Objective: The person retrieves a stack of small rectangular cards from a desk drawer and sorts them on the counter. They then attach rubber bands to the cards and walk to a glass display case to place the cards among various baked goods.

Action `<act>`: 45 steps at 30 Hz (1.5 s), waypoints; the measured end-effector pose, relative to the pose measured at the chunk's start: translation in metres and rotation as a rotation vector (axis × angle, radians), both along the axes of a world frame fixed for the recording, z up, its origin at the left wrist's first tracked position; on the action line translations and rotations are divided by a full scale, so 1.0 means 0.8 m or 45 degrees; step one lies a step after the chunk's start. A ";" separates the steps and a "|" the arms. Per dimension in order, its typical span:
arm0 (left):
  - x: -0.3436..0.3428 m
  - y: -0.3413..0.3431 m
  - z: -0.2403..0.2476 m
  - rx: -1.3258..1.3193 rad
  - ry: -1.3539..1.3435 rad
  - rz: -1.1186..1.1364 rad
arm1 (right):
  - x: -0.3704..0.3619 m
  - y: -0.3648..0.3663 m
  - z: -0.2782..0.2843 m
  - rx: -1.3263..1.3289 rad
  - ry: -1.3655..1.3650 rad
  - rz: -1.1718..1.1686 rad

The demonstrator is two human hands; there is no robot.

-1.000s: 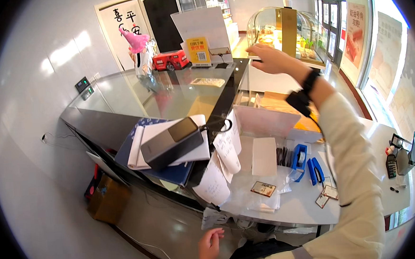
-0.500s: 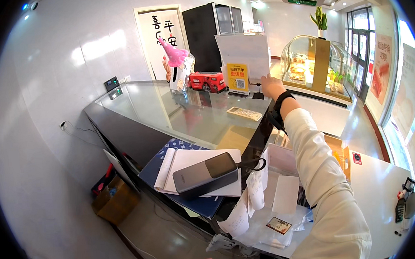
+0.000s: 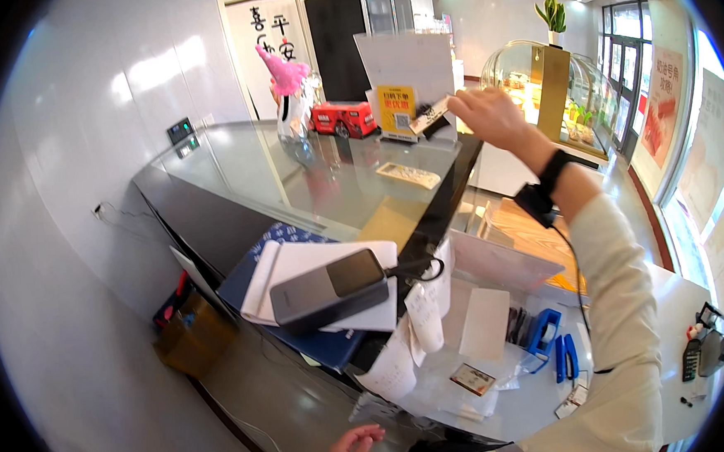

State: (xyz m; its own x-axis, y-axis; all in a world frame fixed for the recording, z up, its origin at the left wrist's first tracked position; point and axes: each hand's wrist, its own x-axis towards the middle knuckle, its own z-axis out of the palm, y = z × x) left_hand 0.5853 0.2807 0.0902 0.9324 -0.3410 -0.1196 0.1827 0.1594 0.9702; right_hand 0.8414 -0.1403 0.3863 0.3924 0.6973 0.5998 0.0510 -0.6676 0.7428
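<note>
My right hand [image 3: 496, 118] is raised over the far right corner of the glass-topped counter [image 3: 251, 179], closed on a small flat cream card [image 3: 431, 116] with dark marks. The card overlaps the edge of a yellow sign with a square code [image 3: 396, 112]; its finer details are blurred. A black band with a small cabled box [image 3: 536, 203] is strapped to my right wrist. Low in the picture, my left hand [image 3: 355, 450] hangs beside the counter, partly cut off, its fingers loosely apart with nothing in them.
A dark grey boxy device [image 3: 330, 290] lies on an open notebook [image 3: 259, 303] and blue folder. Paper receipts [image 3: 387, 365], a blue tape dispenser [image 3: 543, 335] and a blue stapler [image 3: 566, 358] sit nearby. Beyond are a beige slab [image 3: 409, 175], a red toy bus [image 3: 344, 119] and a glass display case [image 3: 594, 96].
My right hand has drawn back from behind the yellow sign and lifted, now with the cream card in it. My left hand has come further into view. The whole view has shifted slightly.
</note>
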 end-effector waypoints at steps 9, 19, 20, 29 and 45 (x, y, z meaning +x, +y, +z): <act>0.042 -0.050 0.082 -0.203 -0.603 -0.627 | -0.294 0.033 -0.049 0.113 0.072 0.688; 0.010 -0.179 0.144 -0.083 -0.792 -1.033 | -0.413 0.041 -0.156 0.224 0.298 0.652; 0.006 -0.181 0.137 -0.022 -0.668 -1.189 | -0.417 0.040 -0.164 0.235 0.279 0.641; -0.031 -0.201 0.098 0.110 -0.559 -1.104 | -0.455 0.039 -0.233 0.742 0.377 0.436; -0.047 -0.198 0.057 0.251 -0.390 -1.094 | -0.523 0.103 -0.298 2.303 1.208 0.605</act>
